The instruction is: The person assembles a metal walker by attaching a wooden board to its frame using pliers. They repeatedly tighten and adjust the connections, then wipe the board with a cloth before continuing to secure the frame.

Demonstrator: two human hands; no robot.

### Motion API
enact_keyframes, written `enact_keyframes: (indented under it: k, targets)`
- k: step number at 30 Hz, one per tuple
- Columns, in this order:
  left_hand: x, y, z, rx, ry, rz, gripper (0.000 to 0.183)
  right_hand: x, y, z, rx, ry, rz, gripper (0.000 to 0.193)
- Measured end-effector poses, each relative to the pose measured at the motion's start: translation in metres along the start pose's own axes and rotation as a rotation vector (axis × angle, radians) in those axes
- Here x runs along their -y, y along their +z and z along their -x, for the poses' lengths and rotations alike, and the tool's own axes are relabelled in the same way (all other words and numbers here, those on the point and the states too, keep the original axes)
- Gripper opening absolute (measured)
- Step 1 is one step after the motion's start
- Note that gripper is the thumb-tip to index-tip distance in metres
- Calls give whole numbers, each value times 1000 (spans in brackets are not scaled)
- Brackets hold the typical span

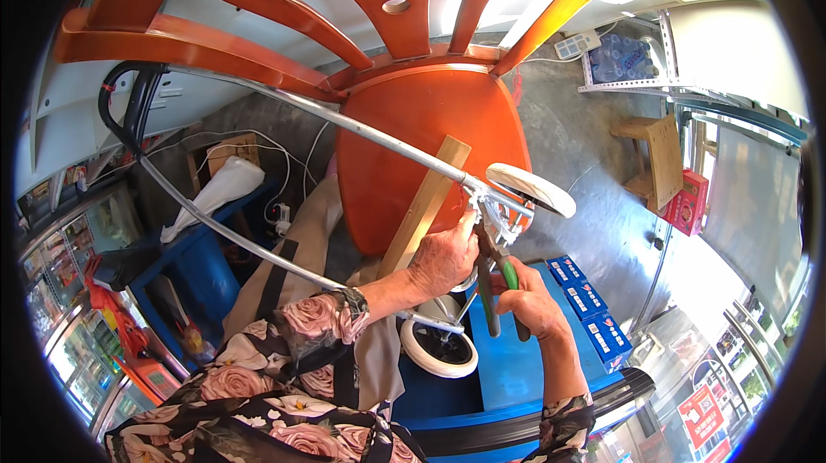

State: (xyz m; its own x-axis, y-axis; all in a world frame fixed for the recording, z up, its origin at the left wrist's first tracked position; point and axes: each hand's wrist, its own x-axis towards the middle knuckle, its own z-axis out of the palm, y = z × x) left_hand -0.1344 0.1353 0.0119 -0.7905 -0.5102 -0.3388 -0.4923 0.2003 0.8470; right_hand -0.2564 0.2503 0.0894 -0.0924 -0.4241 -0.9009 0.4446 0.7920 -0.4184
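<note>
If my pliers (pixel 497 278) slip off the bracket under the white wheel (pixel 531 188), I'd judge the metal frame (pixel 379 139) could twist and pinch me. My left hand (pixel 443 258) is closed around the frame joint over the orange chair (pixel 422 119); my right hand (pixel 532 299) squeezes the green-sleeved handles (nearly together).
</note>
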Motion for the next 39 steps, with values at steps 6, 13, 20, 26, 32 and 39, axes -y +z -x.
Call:
enact_keyframes:
  k: [6, 13, 20, 26, 32, 39]
  targets:
    - [3, -1, -7, -52, 11, 80, 38, 18, -2, 0, 0, 26, 145, 54]
    - [-1, -2, 2, -7, -122, 138, 36, 52, -1, 5, -8, 174, 376, 57]
    - [2, 0, 2, 29, -180, 228, 35, 44, 1, 4, -95, -4, 728, 72]
    - [1, 1, 2, 24, -203, 253, 38, 33, 1, 3, -145, -223, 920, 74]
    - [2, 0, 4, 51, -200, 326, 39, 41, -4, 4, -99, -160, 985, 76]
    - [2, -1, 4, 77, -253, 436, 41, 44, -5, 0, -76, -170, 1005, 77]
